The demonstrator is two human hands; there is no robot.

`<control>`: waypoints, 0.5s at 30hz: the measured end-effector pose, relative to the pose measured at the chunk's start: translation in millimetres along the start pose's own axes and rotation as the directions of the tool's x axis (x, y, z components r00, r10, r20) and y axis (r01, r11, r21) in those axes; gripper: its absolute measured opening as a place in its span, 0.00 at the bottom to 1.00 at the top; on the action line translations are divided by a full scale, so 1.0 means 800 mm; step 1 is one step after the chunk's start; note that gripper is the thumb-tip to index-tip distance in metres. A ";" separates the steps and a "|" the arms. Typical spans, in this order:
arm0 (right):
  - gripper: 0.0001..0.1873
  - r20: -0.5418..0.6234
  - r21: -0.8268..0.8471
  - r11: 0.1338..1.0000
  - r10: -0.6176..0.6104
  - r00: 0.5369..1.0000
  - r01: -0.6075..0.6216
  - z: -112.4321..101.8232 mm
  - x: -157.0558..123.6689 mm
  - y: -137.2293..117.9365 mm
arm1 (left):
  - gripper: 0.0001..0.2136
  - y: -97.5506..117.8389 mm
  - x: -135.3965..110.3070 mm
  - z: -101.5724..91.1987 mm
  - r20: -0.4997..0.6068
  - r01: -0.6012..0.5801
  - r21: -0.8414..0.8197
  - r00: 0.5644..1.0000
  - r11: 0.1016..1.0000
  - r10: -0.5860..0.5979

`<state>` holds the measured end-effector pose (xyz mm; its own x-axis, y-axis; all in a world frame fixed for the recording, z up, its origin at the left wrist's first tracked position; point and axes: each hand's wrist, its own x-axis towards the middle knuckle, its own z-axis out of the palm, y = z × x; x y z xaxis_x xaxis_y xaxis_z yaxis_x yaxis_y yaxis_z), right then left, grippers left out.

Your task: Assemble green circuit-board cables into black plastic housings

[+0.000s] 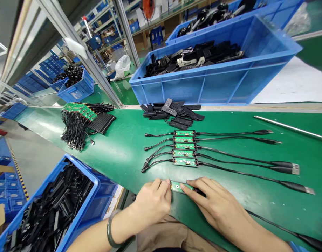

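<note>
A small green circuit board (177, 186) lies at the table's front edge, apparently seated in a black case. My left hand (155, 196) has its fingers closed at the board's left end. My right hand (212, 198) pinches the right end, a fingertip pressing on the board's face. A black cable (273, 224) comes out from beneath my right forearm and runs to a plug at the lower right. Just beyond my hands, several cabled circuit boards (185, 161) sit in black cases, lined up one behind another with USB plugs (309, 190) to the right.
Black case covers (172, 110) are piled behind the row. A blue bin (218, 84) of black parts stands beyond them. At the left lie bundled cabled boards (80, 112); lower left, another blue bin (96, 189) holds black cases. A metal rod (289, 127) lies at right.
</note>
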<state>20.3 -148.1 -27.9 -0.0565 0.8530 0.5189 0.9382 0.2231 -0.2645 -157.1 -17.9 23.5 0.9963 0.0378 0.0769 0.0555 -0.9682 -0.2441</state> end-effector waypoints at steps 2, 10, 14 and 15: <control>0.18 0.038 -0.056 0.998 -0.030 0.999 0.032 -0.004 0.003 0.010 | 0.11 -0.023 0.006 -0.002 0.070 0.047 -0.160 0.997 0.986 -0.036; 0.17 0.068 -0.236 0.972 -0.004 0.998 0.020 -0.011 0.029 0.043 | 0.57 -0.073 0.060 0.008 0.031 0.178 -0.454 0.982 0.873 -0.184; 0.13 0.067 -0.136 0.991 0.010 0.998 -0.001 -0.016 0.039 0.055 | 0.68 -0.068 0.107 0.022 0.074 0.013 -0.417 0.997 0.909 0.020; 0.13 0.066 -0.134 0.991 0.023 0.998 -0.014 -0.021 0.038 0.064 | 0.69 -0.069 0.117 0.025 0.085 -0.010 -0.406 0.995 0.914 0.049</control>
<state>72.6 -118.5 -11.7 -0.0571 0.8873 0.4576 0.9762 0.1457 -0.1607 -65.5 44.3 24.8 0.9998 0.0117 -0.0178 0.0145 -0.9855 0.1688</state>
